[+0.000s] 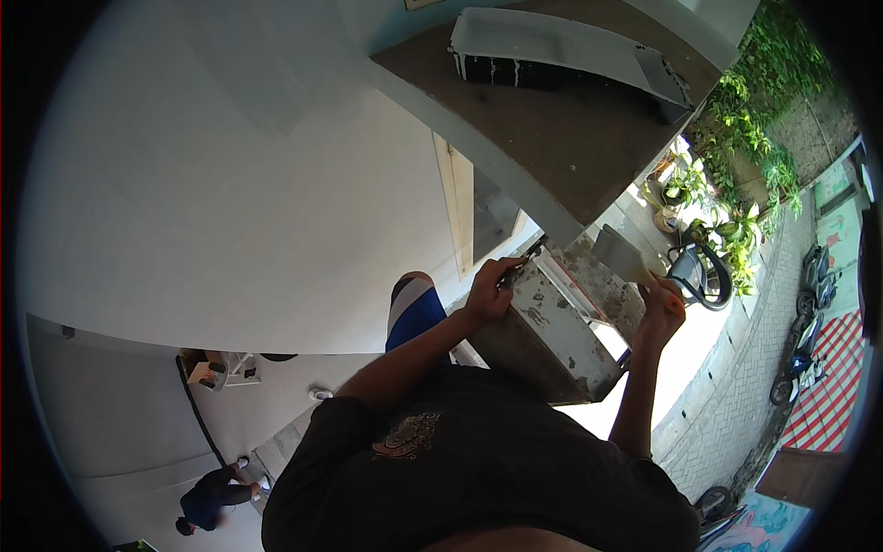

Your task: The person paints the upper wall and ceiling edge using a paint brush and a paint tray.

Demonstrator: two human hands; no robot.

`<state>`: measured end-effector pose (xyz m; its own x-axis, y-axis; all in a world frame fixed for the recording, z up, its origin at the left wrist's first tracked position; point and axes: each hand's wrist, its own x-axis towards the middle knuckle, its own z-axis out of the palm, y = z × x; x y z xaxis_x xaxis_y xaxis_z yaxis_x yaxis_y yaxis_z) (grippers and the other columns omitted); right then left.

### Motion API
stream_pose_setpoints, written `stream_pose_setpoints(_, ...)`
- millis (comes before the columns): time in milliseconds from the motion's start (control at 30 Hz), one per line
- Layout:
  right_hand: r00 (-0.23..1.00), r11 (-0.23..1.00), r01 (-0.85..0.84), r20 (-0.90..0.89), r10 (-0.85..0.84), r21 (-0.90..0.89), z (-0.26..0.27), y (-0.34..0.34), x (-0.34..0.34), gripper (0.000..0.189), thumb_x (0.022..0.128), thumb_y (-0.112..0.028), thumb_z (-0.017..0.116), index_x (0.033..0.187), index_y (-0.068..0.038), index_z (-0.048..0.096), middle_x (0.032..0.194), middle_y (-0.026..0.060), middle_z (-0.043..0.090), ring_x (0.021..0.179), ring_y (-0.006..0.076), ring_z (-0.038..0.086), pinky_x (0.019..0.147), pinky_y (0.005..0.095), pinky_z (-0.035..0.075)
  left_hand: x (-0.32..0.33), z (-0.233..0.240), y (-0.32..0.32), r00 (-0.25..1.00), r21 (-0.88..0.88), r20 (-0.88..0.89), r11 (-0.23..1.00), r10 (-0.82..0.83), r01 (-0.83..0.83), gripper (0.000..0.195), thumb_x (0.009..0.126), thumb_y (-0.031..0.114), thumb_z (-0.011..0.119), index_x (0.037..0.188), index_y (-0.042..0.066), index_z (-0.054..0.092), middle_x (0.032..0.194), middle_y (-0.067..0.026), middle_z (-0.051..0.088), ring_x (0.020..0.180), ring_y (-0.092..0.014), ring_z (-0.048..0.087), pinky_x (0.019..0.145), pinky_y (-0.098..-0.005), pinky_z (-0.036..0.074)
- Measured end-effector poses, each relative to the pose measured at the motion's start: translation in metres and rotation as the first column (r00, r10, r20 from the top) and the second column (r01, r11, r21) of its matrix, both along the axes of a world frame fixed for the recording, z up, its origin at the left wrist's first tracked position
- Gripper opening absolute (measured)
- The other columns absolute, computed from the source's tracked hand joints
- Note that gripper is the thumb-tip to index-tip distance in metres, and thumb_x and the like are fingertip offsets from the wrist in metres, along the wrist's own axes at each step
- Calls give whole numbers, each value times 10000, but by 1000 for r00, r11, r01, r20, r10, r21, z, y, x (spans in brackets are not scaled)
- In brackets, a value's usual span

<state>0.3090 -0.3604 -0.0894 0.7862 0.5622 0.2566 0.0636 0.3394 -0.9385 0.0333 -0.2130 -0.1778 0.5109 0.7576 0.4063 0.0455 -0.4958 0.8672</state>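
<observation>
My left hand (491,290) curls around the upper left corner of a worn box-like frame (560,310), beside a small dark part. The frame's pale surface is patchy and chipped, with a long opening and a red and white strip along it. To the right, my right hand (663,307) grips a flat, wide-bladed scraper (621,254), an orange handle end showing at the palm. Its grey blade points up and left, over a stained ledge (600,279) behind the frame. Whether the blade touches the ledge I cannot tell.
A long white trough with chipped edges (552,41) lies on a brown slab (538,131) above. Potted plants (683,186) and a black-rimmed grey object (697,276) stand at right, motorcycles (804,359) beyond. A person (214,493) is at lower left, near a box of items (207,369).
</observation>
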Motion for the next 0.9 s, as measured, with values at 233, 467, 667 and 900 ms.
stream_pose_setpoints(233, 1000, 1000, -9, 2, 9, -3, 4, 4, -3, 165, 929, -37, 694, 1052, 62, 647, 1075, 206, 704, 1004, 271, 703, 896, 389, 614, 2, -11, 8, 994, 47, 109, 999, -21, 16, 602, 708, 39, 485, 1296, 56, 613, 1012, -190, 606, 905, -338, 570, 859, -402, 468)
stream_pose_setpoints(467, 997, 997, 79, -3, -79, 3, 7, 4, -4, 157, 925, -28, 696, 1041, 72, 662, 1051, 189, 713, 960, 248, 712, 867, 354, 619, 4, -3, 9, 990, 45, 122, 997, -69, 64, 598, 701, 33, 459, 1283, -7, 590, 1070, -213, 644, 995, -350, 630, 941, -404, 485)
stream_pose_setpoints(667, 994, 996, 93, -61, -93, -9, 10, 2, -2, 147, 911, -36, 729, 1022, 54, 697, 992, 138, 732, 906, 195, 712, 845, 300, 601, 5, -1, 9, 988, 55, 129, 995, -84, 78, 581, 700, 14, 424, 1254, -94, 563, 1108, -234, 645, 1083, -328, 637, 1023, -399, 460)
stream_pose_setpoints(900, 994, 997, 75, -77, -75, -5, 12, 0, -3, 167, 910, -62, 739, 1016, 51, 678, 957, 140, 723, 876, 201, 715, 832, 299, 601, 2, -7, 10, 986, 41, 136, 995, -96, 91, 617, 686, 69, 425, 1262, -110, 552, 1186, -246, 626, 1134, -337, 615, 1051, -418, 440)
